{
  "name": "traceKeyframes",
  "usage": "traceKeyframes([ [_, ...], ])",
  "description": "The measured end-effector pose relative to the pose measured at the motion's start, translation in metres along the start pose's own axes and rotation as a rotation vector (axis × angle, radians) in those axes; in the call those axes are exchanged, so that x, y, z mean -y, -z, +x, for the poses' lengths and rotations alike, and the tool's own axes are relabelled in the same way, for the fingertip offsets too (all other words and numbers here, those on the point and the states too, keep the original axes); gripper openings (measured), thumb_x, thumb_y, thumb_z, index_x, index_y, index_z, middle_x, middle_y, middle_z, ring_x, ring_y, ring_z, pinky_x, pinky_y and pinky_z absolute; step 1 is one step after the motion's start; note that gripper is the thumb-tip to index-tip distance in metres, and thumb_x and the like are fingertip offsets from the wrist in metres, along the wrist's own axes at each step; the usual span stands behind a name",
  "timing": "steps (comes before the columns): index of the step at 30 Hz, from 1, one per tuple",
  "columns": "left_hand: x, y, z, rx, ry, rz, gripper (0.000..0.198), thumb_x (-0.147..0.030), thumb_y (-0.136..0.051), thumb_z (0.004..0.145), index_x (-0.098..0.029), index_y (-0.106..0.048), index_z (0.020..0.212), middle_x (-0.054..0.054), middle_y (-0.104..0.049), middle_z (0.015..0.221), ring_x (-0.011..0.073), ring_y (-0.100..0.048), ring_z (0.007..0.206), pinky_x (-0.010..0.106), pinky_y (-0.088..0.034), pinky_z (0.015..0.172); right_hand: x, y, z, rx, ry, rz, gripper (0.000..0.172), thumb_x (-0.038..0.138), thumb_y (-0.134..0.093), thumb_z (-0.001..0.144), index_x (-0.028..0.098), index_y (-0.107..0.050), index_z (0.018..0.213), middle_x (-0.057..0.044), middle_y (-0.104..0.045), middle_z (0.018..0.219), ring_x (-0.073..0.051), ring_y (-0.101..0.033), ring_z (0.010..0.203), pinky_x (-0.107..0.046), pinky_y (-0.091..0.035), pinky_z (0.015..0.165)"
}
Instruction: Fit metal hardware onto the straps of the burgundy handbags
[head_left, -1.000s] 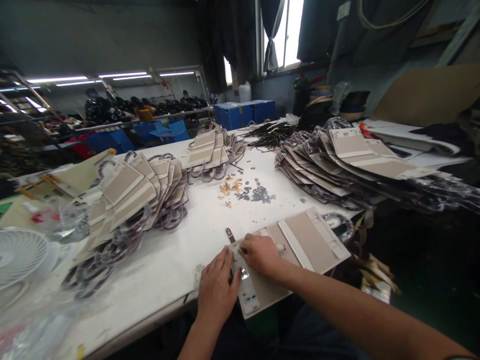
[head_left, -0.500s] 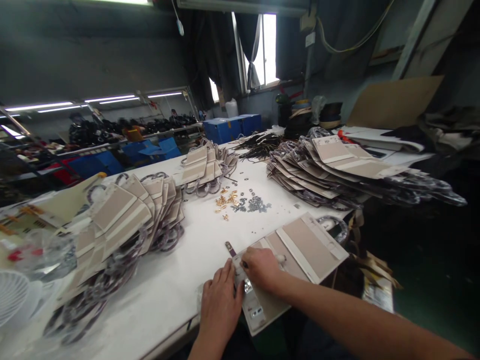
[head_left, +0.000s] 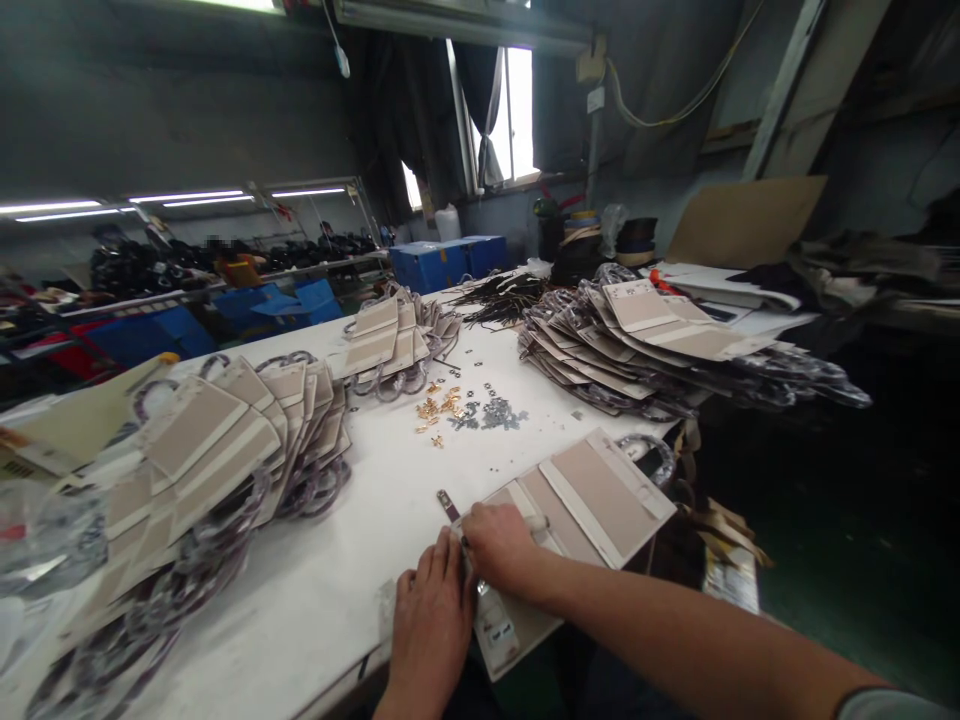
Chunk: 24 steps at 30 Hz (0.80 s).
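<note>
A beige flat bag piece (head_left: 592, 495) with a lighter stripe lies at the near edge of the white table (head_left: 352, 560), its ringed handle hanging off the right side. My left hand (head_left: 431, 625) lies flat on the table and the piece's near-left end, fingers stretched forward. My right hand (head_left: 499, 545) presses on the same end with fingers curled, pinching something small and dark that I cannot make out. A small metal clasp tab (head_left: 448, 505) lies just beyond my fingertips.
Fanned stacks of the same beige pieces lie at the left (head_left: 225, 440), the back middle (head_left: 386, 340) and the right (head_left: 645, 340). Loose gold and grey metal fittings (head_left: 465, 410) are scattered mid-table. Blue crates (head_left: 442, 262) stand behind. A dark floor gap lies on the right.
The view has tilted up and shifted, so the white fan at the left has left the picture. Both hands stay on the near end of the beige piece, hardly moved.
</note>
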<state>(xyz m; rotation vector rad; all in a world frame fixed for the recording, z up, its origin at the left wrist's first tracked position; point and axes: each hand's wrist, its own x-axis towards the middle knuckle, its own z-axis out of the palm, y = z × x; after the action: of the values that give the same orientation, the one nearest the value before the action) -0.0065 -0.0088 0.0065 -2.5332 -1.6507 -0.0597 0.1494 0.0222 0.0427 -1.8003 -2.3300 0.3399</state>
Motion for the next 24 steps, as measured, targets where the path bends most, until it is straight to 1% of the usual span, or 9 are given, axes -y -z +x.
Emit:
traceKeyframes([
  [5, 0.000, 0.005, 0.000, 0.027, -0.012, 0.006, 0.051, -0.027, -0.041, 0.105, -0.015, -0.051, 0.154, 0.015, -0.050, 0.161, 0.0306, -0.054, 0.138, 0.051, -0.043, 0.111, 0.001, 0.005, 0.000, -0.005, 0.016, 0.003, 0.026, 0.023, -0.061, 0.092, 0.012, -0.080, 0.106, -0.020, -0.077, 0.106, -0.033, -0.075, 0.096, -0.039, -0.056, 0.080],
  [7, 0.003, 0.004, -0.003, 0.009, -0.005, -0.022, 0.052, -0.030, -0.041, 0.105, -0.017, -0.050, 0.154, 0.014, -0.050, 0.161, 0.0295, -0.052, 0.141, 0.050, -0.043, 0.112, -0.005, 0.009, 0.003, -0.012, 0.003, 0.014, 0.025, 0.029, -0.064, 0.092, 0.015, -0.082, 0.102, -0.018, -0.079, 0.103, -0.031, -0.076, 0.095, -0.037, -0.055, 0.079],
  [9, 0.005, 0.001, -0.005, -0.003, 0.014, -0.055, 0.053, -0.034, -0.040, 0.105, -0.020, -0.050, 0.155, 0.012, -0.051, 0.160, 0.0286, -0.049, 0.143, 0.049, -0.042, 0.114, -0.018, 0.016, 0.009, -0.023, -0.028, 0.034, 0.026, 0.038, -0.067, 0.090, 0.020, -0.083, 0.099, -0.014, -0.081, 0.100, -0.029, -0.076, 0.095, -0.033, -0.054, 0.078],
  [11, 0.007, -0.003, -0.007, 0.001, 0.038, -0.074, 0.054, -0.037, -0.041, 0.104, -0.022, -0.049, 0.156, 0.010, -0.051, 0.161, 0.0281, -0.047, 0.146, 0.049, -0.040, 0.116, -0.042, 0.027, 0.020, -0.046, -0.080, 0.055, 0.026, 0.043, -0.068, 0.089, 0.026, -0.084, 0.101, -0.008, -0.082, 0.101, -0.025, -0.075, 0.095, -0.030, -0.053, 0.078],
  [14, 0.010, -0.009, -0.008, -0.002, 0.054, -0.084, 0.055, -0.038, -0.040, 0.104, -0.025, -0.048, 0.157, 0.007, -0.049, 0.162, 0.0271, -0.044, 0.148, 0.047, -0.038, 0.117, -0.091, 0.046, 0.043, -0.094, -0.190, 0.063, 0.025, 0.040, -0.065, 0.092, 0.032, -0.082, 0.108, -0.002, -0.081, 0.110, -0.021, -0.073, 0.101, -0.028, -0.051, 0.081],
  [18, 0.015, -0.018, -0.006, -0.044, 0.057, -0.096, 0.055, -0.039, -0.040, 0.103, -0.029, -0.049, 0.156, 0.004, -0.052, 0.160, 0.0256, -0.047, 0.146, 0.045, -0.040, 0.116, -0.162, 0.063, 0.078, -0.140, -0.370, 0.056, 0.032, 0.037, -0.065, 0.091, 0.030, -0.080, 0.118, -0.006, -0.077, 0.125, -0.025, -0.069, 0.114, -0.030, -0.050, 0.085],
  [21, 0.019, -0.024, -0.004, -0.085, 0.040, -0.094, 0.053, -0.039, -0.044, 0.101, -0.030, -0.053, 0.153, 0.002, -0.055, 0.158, 0.0251, -0.051, 0.143, 0.044, -0.043, 0.114, -0.200, 0.061, 0.102, -0.146, -0.464, 0.076, 0.042, 0.044, -0.067, 0.090, 0.028, -0.076, 0.128, -0.009, -0.074, 0.132, -0.028, -0.067, 0.119, -0.031, -0.050, 0.086],
  [22, 0.019, -0.025, -0.003, -0.102, 0.037, -0.090, 0.052, -0.038, -0.044, 0.101, -0.030, -0.054, 0.152, 0.002, -0.056, 0.157, 0.0249, -0.052, 0.142, 0.044, -0.043, 0.114, -0.208, 0.058, 0.109, -0.143, -0.479, 0.083, 0.045, 0.045, -0.067, 0.089, 0.028, -0.075, 0.130, -0.010, -0.073, 0.133, -0.029, -0.067, 0.119, -0.031, -0.050, 0.086],
  [24, 0.019, -0.026, -0.003, -0.137, 0.037, -0.086, 0.051, -0.037, -0.045, 0.102, -0.031, -0.057, 0.150, 0.002, -0.057, 0.156, 0.0248, -0.053, 0.141, 0.044, -0.044, 0.113, -0.221, 0.049, 0.121, -0.134, -0.487, 0.092, 0.045, 0.046, -0.068, 0.088, 0.029, -0.075, 0.129, -0.008, -0.073, 0.133, -0.028, -0.067, 0.120, -0.030, -0.050, 0.086],
])
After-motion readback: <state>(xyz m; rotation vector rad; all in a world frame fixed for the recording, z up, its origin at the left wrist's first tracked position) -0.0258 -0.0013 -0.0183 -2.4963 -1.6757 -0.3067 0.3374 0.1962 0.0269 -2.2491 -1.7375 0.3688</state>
